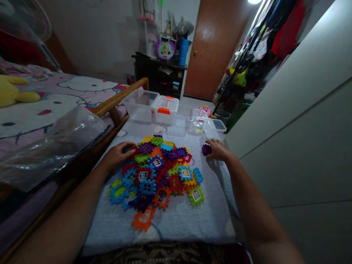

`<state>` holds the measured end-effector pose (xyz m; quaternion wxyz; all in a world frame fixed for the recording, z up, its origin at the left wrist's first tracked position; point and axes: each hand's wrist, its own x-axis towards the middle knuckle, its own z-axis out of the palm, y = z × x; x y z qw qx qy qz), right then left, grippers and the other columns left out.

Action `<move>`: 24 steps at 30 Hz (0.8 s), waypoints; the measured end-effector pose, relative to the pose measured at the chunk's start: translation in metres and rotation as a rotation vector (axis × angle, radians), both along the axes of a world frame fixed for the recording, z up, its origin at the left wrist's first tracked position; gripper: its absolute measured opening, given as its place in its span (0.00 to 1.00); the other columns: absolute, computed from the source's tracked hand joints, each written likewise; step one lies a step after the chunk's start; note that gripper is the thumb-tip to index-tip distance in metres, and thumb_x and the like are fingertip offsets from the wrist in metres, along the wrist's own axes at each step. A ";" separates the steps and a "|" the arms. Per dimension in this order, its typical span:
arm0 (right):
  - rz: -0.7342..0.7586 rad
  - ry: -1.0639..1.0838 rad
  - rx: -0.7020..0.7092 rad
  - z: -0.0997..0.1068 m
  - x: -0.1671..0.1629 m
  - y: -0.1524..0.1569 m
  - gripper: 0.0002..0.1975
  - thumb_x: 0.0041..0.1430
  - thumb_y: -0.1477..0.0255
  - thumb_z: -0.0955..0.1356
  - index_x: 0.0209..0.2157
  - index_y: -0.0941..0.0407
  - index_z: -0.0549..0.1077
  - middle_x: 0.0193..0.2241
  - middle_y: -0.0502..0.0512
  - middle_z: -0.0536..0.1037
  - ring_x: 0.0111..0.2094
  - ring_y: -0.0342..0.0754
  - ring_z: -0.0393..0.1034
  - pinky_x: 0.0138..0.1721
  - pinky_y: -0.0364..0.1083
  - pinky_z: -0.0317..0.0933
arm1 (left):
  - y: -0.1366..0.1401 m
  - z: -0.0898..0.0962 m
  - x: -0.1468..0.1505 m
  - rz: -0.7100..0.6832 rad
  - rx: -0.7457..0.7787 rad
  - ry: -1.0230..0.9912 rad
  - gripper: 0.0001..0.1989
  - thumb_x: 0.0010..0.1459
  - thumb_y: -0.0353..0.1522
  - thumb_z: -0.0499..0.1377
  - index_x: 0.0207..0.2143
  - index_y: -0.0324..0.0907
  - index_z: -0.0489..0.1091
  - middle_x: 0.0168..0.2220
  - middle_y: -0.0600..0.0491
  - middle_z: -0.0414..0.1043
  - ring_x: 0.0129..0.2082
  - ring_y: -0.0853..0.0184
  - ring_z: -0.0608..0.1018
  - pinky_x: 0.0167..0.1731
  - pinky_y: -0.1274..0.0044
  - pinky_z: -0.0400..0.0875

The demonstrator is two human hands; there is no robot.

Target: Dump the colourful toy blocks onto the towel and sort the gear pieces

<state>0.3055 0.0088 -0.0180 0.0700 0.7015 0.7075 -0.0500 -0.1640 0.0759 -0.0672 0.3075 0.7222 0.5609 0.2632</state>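
A heap of colourful plastic interlocking building tiles (pixel 162 176) with toothed edges lies on the cloth-covered table (pixel 198 227). Several have window frames in them. My left hand (pixel 121 156) rests against the heap's left side, its fingertips touching tiles and its thumb apart from the fingers. To the right of the heap, my right hand (pixel 217 149) pinches a purple tile (pixel 206 149) close to the cloth. One orange tile (pixel 143 219) lies at the near end of the heap, and a green tile (pixel 196 195) with a white window lies at its right edge.
Clear plastic boxes line the far table edge: a large open bin (pixel 140 106), a lidded box (pixel 165 106) with orange clasps, and smaller containers (pixel 200 115). A bed with a wooden rail (pixel 121 97) and plastic bag (pixel 55 143) is left; a white cabinet (pixel 297 121) stands right.
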 end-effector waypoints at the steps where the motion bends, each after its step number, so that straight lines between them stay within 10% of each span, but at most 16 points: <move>1: 0.006 -0.005 -0.004 -0.001 0.000 0.001 0.39 0.45 0.67 0.74 0.60 0.54 0.64 0.59 0.65 0.66 0.56 0.64 0.59 0.52 0.55 0.55 | 0.000 0.000 0.000 -0.001 0.003 0.004 0.31 0.48 0.54 0.59 0.46 0.42 0.75 0.46 0.47 0.78 0.47 0.53 0.78 0.50 0.68 0.70; 8: 0.039 -0.042 -0.040 -0.004 -0.003 0.006 0.27 0.47 0.70 0.72 0.52 0.53 0.71 0.54 0.61 0.72 0.54 0.62 0.62 0.49 0.53 0.57 | -0.001 -0.001 0.000 0.002 0.007 -0.004 0.31 0.48 0.54 0.59 0.47 0.42 0.75 0.46 0.48 0.78 0.46 0.54 0.79 0.47 0.70 0.72; 19: 0.018 -0.017 0.049 0.006 -0.009 -0.001 0.35 0.45 0.70 0.74 0.58 0.53 0.68 0.57 0.64 0.70 0.56 0.67 0.61 0.52 0.59 0.56 | -0.002 0.001 0.000 0.012 -0.013 -0.011 0.33 0.48 0.55 0.59 0.47 0.41 0.75 0.45 0.47 0.78 0.45 0.54 0.79 0.47 0.69 0.72; 24: 0.240 0.195 0.171 0.012 -0.053 -0.009 0.32 0.53 0.70 0.72 0.60 0.54 0.66 0.58 0.62 0.70 0.57 0.59 0.62 0.56 0.56 0.55 | -0.006 0.006 0.003 0.013 -0.021 -0.023 0.32 0.48 0.54 0.59 0.47 0.41 0.75 0.45 0.48 0.79 0.44 0.55 0.79 0.48 0.69 0.72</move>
